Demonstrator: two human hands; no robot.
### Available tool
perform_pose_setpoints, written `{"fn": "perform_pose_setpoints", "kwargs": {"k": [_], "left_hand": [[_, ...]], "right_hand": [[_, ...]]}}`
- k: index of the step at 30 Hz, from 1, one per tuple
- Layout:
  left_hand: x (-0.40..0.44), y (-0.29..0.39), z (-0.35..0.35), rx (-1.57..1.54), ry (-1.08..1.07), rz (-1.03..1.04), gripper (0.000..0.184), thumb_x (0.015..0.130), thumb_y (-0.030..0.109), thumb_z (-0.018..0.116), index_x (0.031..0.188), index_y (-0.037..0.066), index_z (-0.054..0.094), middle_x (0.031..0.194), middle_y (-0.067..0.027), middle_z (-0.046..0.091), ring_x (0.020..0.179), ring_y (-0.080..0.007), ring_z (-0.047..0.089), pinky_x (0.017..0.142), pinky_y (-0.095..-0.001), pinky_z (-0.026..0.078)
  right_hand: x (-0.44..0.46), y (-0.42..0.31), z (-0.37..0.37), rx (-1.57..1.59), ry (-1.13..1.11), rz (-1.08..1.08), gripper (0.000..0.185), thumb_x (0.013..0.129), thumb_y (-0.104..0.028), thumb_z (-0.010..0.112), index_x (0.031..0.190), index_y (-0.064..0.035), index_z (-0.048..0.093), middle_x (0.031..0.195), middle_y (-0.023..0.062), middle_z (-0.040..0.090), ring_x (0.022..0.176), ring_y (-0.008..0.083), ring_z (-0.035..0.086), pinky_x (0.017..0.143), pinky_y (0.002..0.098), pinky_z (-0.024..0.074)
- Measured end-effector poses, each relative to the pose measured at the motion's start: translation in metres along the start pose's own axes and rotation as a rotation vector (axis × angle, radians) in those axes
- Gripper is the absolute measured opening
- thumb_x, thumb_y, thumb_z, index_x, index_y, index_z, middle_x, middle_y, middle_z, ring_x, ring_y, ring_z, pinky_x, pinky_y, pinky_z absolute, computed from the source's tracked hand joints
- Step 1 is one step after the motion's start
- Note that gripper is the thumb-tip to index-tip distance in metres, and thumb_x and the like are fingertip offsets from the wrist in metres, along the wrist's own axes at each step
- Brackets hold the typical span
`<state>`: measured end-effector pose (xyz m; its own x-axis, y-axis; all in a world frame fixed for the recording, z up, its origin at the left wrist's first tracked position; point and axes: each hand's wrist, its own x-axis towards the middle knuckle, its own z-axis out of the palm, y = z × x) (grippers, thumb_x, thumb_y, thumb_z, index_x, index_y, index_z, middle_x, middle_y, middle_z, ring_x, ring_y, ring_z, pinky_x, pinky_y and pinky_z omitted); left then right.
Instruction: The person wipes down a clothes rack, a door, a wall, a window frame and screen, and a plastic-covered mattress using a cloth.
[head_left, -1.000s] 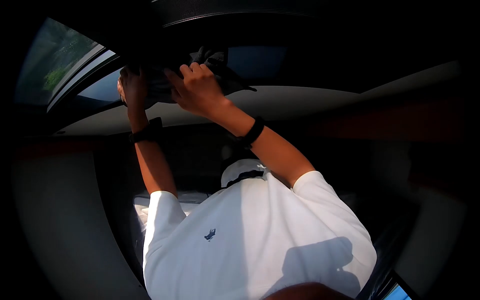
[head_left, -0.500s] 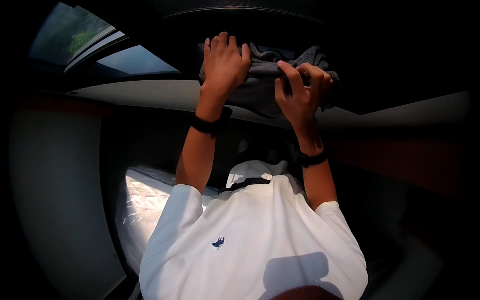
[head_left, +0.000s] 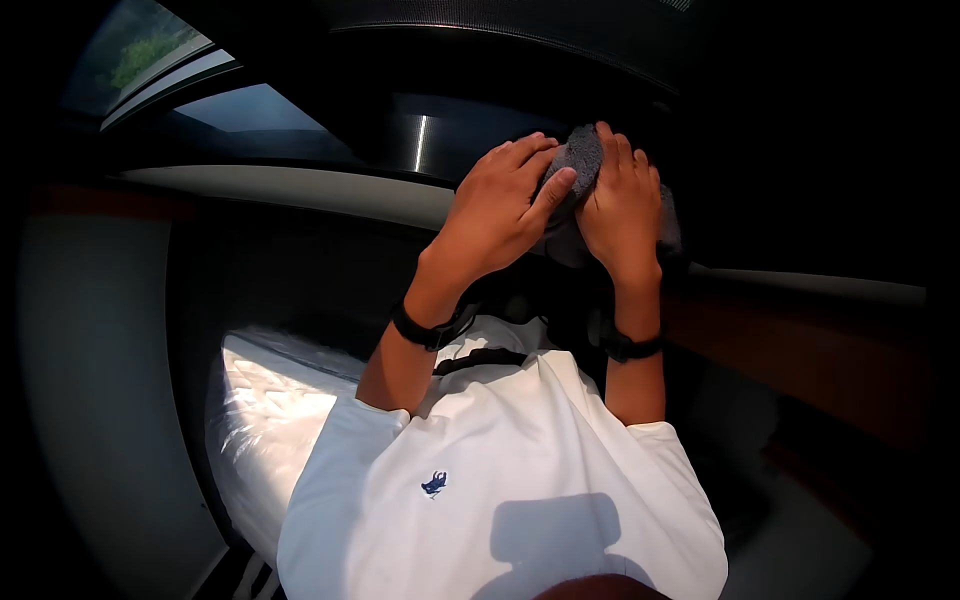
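A dark grey cloth (head_left: 577,172) is bunched between my two hands above a dark, shiny surface (head_left: 440,135). My left hand (head_left: 500,205) closes on the cloth from the left, its thumb lying along the near side. Against the right part of the cloth, my right hand (head_left: 622,205) is wrapped with its fingers pointing away from me. More of the grey fabric hangs below and to the right of my hands, partly lost in shadow. A black band circles each wrist.
A pale ledge edge (head_left: 300,185) runs below the dark surface. At the far left is a window (head_left: 140,55) with greenery outside. A white padded item in clear plastic (head_left: 270,410) lies at my left, beside a pale panel (head_left: 100,380). Deep shadow covers the right side.
My left hand has moved right and nearer to me, and the spread cloth is now gathered between both hands. My right hand has turned and closed on it. The view has shifted slightly.
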<state>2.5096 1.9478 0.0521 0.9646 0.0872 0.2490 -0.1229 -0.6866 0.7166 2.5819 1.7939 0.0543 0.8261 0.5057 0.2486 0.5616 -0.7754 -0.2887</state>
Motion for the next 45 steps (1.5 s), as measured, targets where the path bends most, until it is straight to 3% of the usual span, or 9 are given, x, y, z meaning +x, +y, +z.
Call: {"fn": "perform_pose_setpoints", "kwargs": {"k": [8,11,14,18,25,28,34,39,45], "left_hand": [[0.001,-0.093,-0.085,0.468,0.340,-0.263,0.057,0.104,0.051,0.034,0.128,0.006,0.060,0.121,-0.0156,0.062,0.111,-0.0331,0.061,0.096,-0.0412,0.050],[0.018,-0.085,-0.107,0.282,0.293,-0.350,0.058,0.104,0.052,0.035,0.127,0.005,0.060,0.116,-0.0177,0.062,0.102,-0.0345,0.063,0.093,-0.0428,0.051],[0.017,-0.068,-0.104,0.336,0.043,-0.435,0.062,0.104,0.053,0.034,0.124,0.000,0.058,0.111,-0.0200,0.061,0.102,-0.0347,0.061,0.099,-0.0436,0.046],[0.012,-0.022,-0.056,0.415,-0.060,-0.142,0.071,0.103,0.056,0.022,0.138,0.003,0.053,0.143,-0.0206,0.050,0.139,-0.0361,0.038,0.120,-0.0435,0.022],[0.019,0.037,0.007,0.186,-0.286,0.417,0.059,0.095,0.048,0.052,0.141,0.011,0.052,0.146,-0.0101,0.050,0.139,-0.0263,0.042,0.118,-0.0427,0.027],[0.019,0.036,-0.008,-0.027,-0.326,0.378,0.058,0.074,0.014,0.055,0.131,0.001,0.058,0.141,-0.0135,0.055,0.136,-0.0276,0.047,0.118,-0.0441,0.027],[-0.005,-0.048,-0.090,-0.163,-0.213,0.178,0.056,0.070,0.004,0.050,0.125,-0.001,0.062,0.132,-0.0182,0.061,0.134,-0.0321,0.049,0.117,-0.0425,0.029],[-0.027,-0.086,-0.131,0.038,-0.026,-0.132,0.060,0.089,0.015,0.058,0.145,0.001,0.041,0.150,-0.0214,0.042,0.140,-0.0363,0.039,0.117,-0.0418,0.027],[-0.009,-0.071,-0.110,0.544,-0.144,0.120,0.082,0.081,0.028,0.070,0.149,0.001,0.033,0.152,-0.0215,0.036,0.141,-0.0373,0.034,0.118,-0.0452,0.024]], "right_hand": [[0.030,-0.072,0.030,0.196,-0.023,-0.390,0.054,0.091,-0.029,0.053,0.142,-0.0103,0.047,0.142,0.0126,0.052,0.126,0.0324,0.053,0.108,0.0460,0.0396],[0.034,-0.068,0.026,0.354,0.023,-0.501,0.047,0.087,-0.027,0.060,0.130,-0.0076,0.058,0.136,0.0132,0.057,0.130,0.0314,0.051,0.112,0.0467,0.0367],[0.015,-0.037,0.001,0.480,-0.006,-0.433,0.036,0.081,-0.021,0.066,0.114,-0.0058,0.064,0.123,0.0117,0.063,0.121,0.0294,0.057,0.107,0.0452,0.0417],[-0.023,0.029,-0.040,0.566,0.027,-0.104,0.024,0.073,-0.016,0.067,0.092,-0.0027,0.062,0.114,0.0136,0.061,0.105,0.0273,0.061,0.090,0.0389,0.0501],[-0.046,0.057,-0.052,0.080,0.147,0.185,0.057,0.082,-0.016,0.059,0.135,-0.0003,0.045,0.136,0.0259,0.051,0.129,0.0431,0.049,0.108,0.0493,0.0395],[-0.044,0.037,-0.036,-0.108,0.184,0.049,0.061,0.084,-0.020,0.057,0.141,0.0004,0.045,0.133,0.0280,0.054,0.125,0.0421,0.052,0.112,0.0517,0.0348],[-0.008,-0.058,-0.002,0.332,0.233,-0.225,0.062,0.080,-0.013,0.061,0.140,-0.0043,0.048,0.131,0.0199,0.057,0.118,0.0339,0.059,0.104,0.0483,0.0453],[0.006,-0.102,0.032,0.394,0.312,-0.343,0.057,0.082,-0.005,0.063,0.138,-0.0056,0.050,0.118,0.0117,0.066,0.102,0.0265,0.068,0.094,0.0420,0.0519],[-0.030,-0.060,0.012,0.355,0.380,-0.223,0.052,0.081,0.000,0.063,0.131,-0.0082,0.055,0.119,0.0094,0.066,0.107,0.0244,0.067,0.090,0.0374,0.0534]]}}
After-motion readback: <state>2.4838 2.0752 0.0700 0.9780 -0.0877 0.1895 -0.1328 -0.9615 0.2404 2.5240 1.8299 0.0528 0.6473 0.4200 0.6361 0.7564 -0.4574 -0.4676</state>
